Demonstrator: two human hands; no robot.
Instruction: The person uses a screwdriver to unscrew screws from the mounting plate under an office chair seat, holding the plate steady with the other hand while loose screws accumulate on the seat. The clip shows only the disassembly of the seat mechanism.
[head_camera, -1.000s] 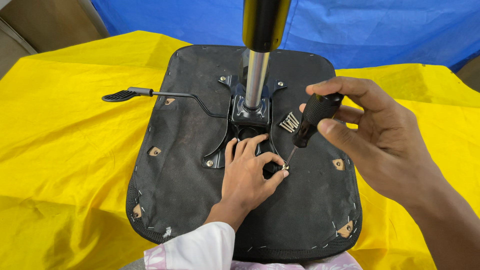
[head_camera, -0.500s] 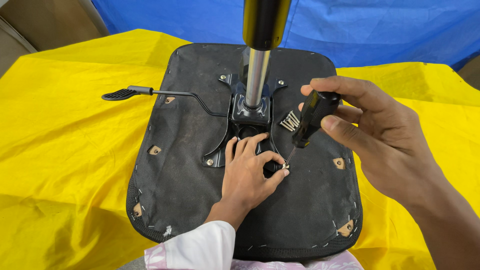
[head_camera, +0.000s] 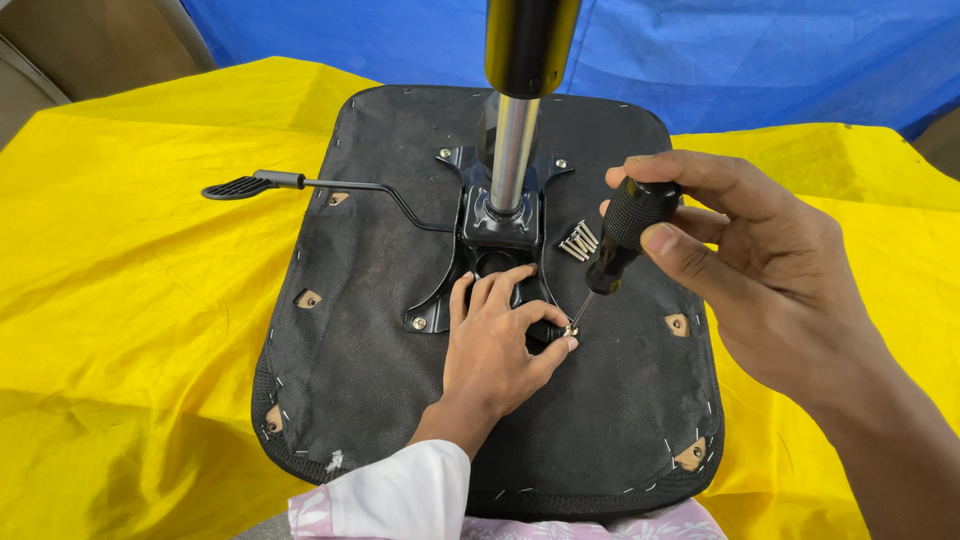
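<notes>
An upturned black chair seat (head_camera: 370, 330) lies on yellow cloth, its metal mounting plate (head_camera: 497, 235) bolted on, with a chrome gas cylinder (head_camera: 512, 150) rising from it. My right hand (head_camera: 740, 260) grips a black-handled screwdriver (head_camera: 620, 240), its tip set on a screw (head_camera: 571, 329) at the plate's near right corner. My left hand (head_camera: 495, 350) rests flat on the plate, thumb and forefinger pinching that screw. A few loose screws (head_camera: 579, 241) lie on the seat beside the screwdriver handle.
A black adjustment lever (head_camera: 300, 184) sticks out left from the plate. Yellow cloth (head_camera: 130, 300) covers the surface around the seat, and a blue tarp (head_camera: 760, 50) hangs behind. Small wooden patches show at the seat's edges (head_camera: 690, 455).
My right hand and the screwdriver have shifted slightly; the tip stays on the screw. My left hand has held its place on the plate.
</notes>
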